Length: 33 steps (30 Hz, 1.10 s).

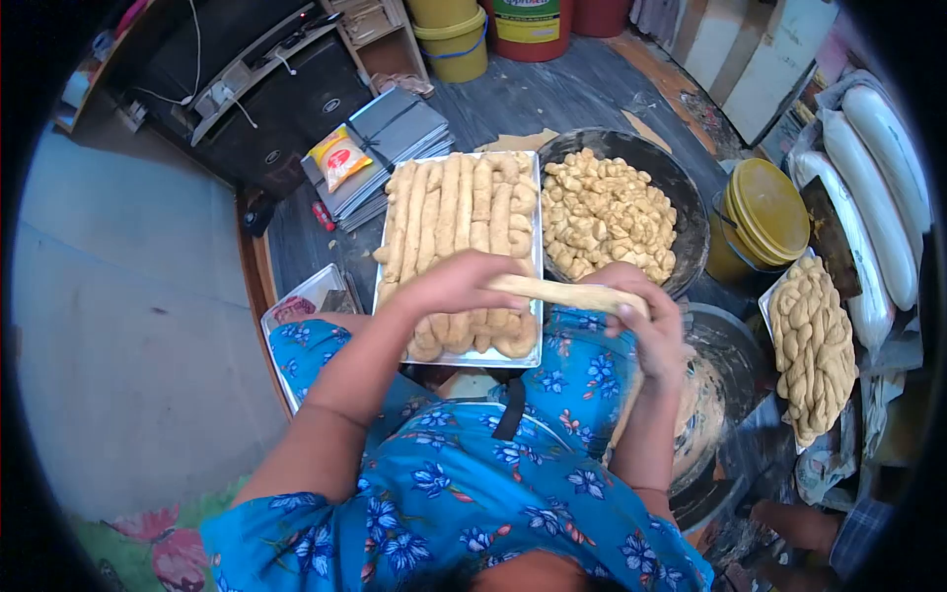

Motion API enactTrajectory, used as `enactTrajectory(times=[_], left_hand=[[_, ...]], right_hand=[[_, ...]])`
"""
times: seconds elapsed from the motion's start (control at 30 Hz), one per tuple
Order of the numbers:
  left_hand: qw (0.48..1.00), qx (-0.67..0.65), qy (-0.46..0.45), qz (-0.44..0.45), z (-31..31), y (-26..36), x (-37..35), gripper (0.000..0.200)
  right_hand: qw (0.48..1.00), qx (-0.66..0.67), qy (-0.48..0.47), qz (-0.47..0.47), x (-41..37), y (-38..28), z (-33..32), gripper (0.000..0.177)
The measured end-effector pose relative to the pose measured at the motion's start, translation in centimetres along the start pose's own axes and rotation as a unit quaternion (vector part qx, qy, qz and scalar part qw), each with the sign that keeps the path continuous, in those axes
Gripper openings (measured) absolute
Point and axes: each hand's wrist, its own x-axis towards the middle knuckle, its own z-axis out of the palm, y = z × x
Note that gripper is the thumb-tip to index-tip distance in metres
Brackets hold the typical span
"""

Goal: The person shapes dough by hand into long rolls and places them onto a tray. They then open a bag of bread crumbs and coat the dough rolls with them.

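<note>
A pale dough rope (567, 293) stretches between my two hands, above the near right part of a metal tray (538, 340). My left hand (459, 284) holds its left end over the dough rolls (454, 212) lying side by side on the tray. At the rope's other end, my right hand (646, 316) has its fingers wrapped round it. A black basin (698, 232) full of small dough pieces (607, 212) stands just beyond my right hand. Below that hand, a second wide basin (725, 395) is partly hidden by my forearm.
Braided dough (814, 350) lies on a tray at the right, near a yellow bucket (764, 217) and long plastic-wrapped bundles (868, 187). Stacked grey trays (400, 128) carry a yellow and white packet (338, 158). Another person's arm (794, 525) shows at the lower right.
</note>
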Motion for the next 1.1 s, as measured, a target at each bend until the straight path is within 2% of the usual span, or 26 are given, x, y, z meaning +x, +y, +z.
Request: enactTrajectory(times=[0.07, 0.17, 0.2, 0.27, 0.3, 0.33, 0.43, 0.47, 0.6, 0.67, 0.77, 0.83, 0.9, 0.97, 1.03, 1.1], left_hand=[[0.995, -0.013, 0.052, -0.085, -2.1, -3.0, -5.2, 0.042], [0.971, -0.094, 0.144, -0.164, -2.2, -7.8, -12.1, 0.039], [0.959, -0.125, 0.172, -0.187, -1.3, -9.5, -13.5, 0.038], [0.959, -0.005, 0.193, -0.208, 0.9, -11.9, -14.7, 0.035], [0.954, 0.056, 0.203, -0.215, 1.8, -12.5, -15.0, 0.034], [0.945, 0.033, 0.249, -0.208, 2.8, -13.0, -15.2, 0.034], [0.927, 0.084, 0.307, -0.199, 3.9, -12.3, -15.1, 0.033], [0.909, 0.184, 0.303, -0.219, 3.9, -11.5, -14.8, 0.036], [0.931, 0.181, 0.282, -0.146, 2.9, -7.5, -10.7, 0.044], [0.947, 0.174, 0.263, -0.062, 3.0, -3.8, -7.2, 0.045], [0.963, 0.154, 0.209, 0.07, 5.0, 1.2, -0.7, 0.047], [0.964, 0.149, 0.159, 0.153, 7.1, 4.2, 3.8, 0.047], [0.957, 0.139, 0.107, 0.23, 9.8, 7.0, 8.1, 0.045], [0.945, 0.129, 0.067, 0.292, 13.6, 9.2, 11.7, 0.044], [0.939, 0.107, 0.033, 0.325, 17.5, 10.1, 14.9, 0.043], [0.928, 0.115, 0.012, 0.355, 20.9, 9.5, 17.4, 0.043]], right_hand=[[0.997, 0.01, -0.04, 0.067, 1.7, 1.9, 3.5, 0.022], [0.991, -0.039, -0.099, 0.078, 3.7, 6.8, 8.0, 0.022], [0.972, -0.145, -0.123, 0.135, 4.2, 7.5, 9.2, 0.022], [0.946, -0.301, -0.118, -0.034, 4.5, 11.3, 10.5, 0.025], [0.912, -0.375, -0.112, -0.12, 4.7, 11.7, 11.1, 0.026], [0.92, -0.368, -0.123, -0.065, 4.6, 11.5, 11.2, 0.028], [0.926, -0.355, -0.114, -0.062, 4.4, 11.3, 10.3, 0.026], [0.937, -0.331, -0.087, -0.07, 4.3, 10.9, 9.7, 0.024], [0.966, -0.226, 0.074, -0.103, 3.1, 8.9, 5.6, 0.018], [0.97, -0.143, 0.15, -0.129, 2.2, 8.0, 2.4, 0.014], [0.928, -0.183, 0.268, -0.181, -0.6, 6.1, -2.5, 0.014], [0.893, -0.248, 0.328, -0.185, -2.6, 7.0, -7.2, 0.015], [0.852, -0.315, 0.404, -0.107, -5.4, 9.8, -12.4, 0.019], [0.823, -0.255, 0.505, -0.057, -8.6, 15.6, -17.6, 0.027], [0.791, -0.263, 0.542, 0.109, -12.0, 18.4, -20.0, 0.034], [0.742, -0.312, 0.575, 0.147, -15.8, 27.1, -24.0, 0.036]])
